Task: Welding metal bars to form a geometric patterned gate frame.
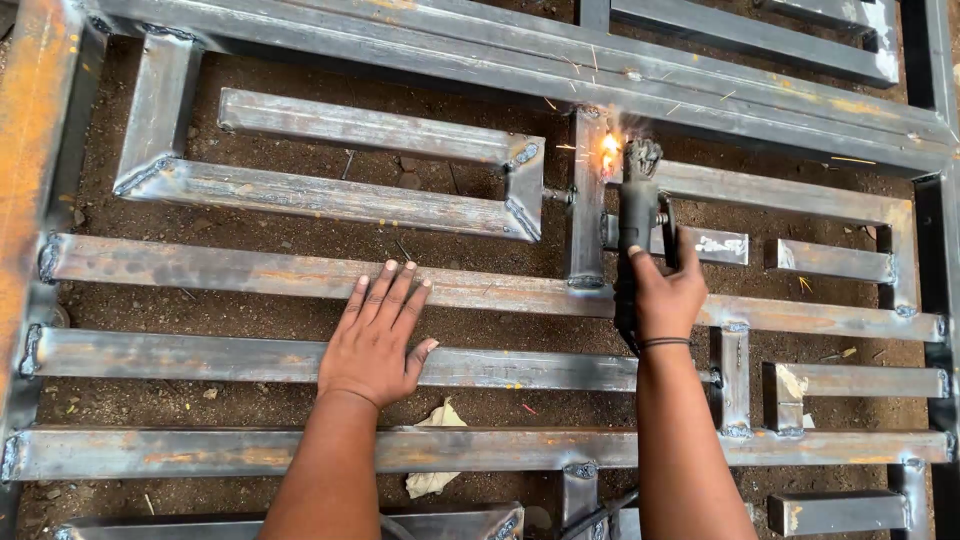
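A welded frame of grey steel square tubes [250, 270] lies flat on brown dirt and fills the view. My left hand [378, 335] rests flat, fingers spread, across two horizontal tubes near the middle. My right hand [665, 295] grips a dark angle grinder [638, 205] that points away from me. Its tip touches a short upright tube [587, 200], and bright orange sparks [608, 150] fly at the joint with the upper rail. A thin dark band circles my right wrist.
Brown soil [300, 225] shows between the tubes. A crumpled pale rag [435, 450] lies under the frame below my left hand. A rusty orange beam [25, 130] runs along the left edge. A dark cable [600, 512] trails near the bottom.
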